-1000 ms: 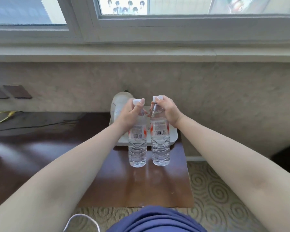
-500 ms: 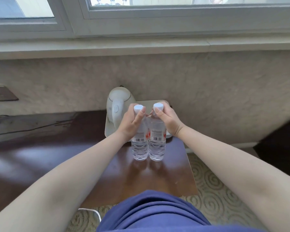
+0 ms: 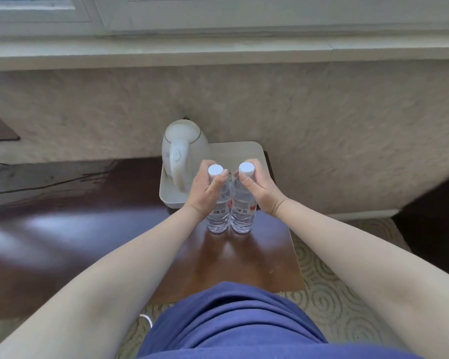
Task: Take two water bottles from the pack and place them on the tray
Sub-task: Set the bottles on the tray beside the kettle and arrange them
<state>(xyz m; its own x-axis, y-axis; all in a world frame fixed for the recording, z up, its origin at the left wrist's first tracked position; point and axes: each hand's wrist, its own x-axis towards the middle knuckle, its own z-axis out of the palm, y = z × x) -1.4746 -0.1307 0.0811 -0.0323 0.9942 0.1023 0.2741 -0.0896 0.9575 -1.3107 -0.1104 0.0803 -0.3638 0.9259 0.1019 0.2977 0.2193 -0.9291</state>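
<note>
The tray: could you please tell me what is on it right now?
A white kettle stands on the tray's left side. Its near edge is hidden behind the hands and bottles, so anything there cannot be seen.

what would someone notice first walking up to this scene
Two clear water bottles, the left bottle and the right bottle, side by side at the centre, each gripped near its white cap by the left hand and right hand. Just behind, a white kettle sits on a pale tray against the wall.

2 water bottles (image 3: 218, 216), 1 kettle (image 3: 183, 149), 1 tray (image 3: 244, 151), 2 hands (image 3: 205, 193).
</note>
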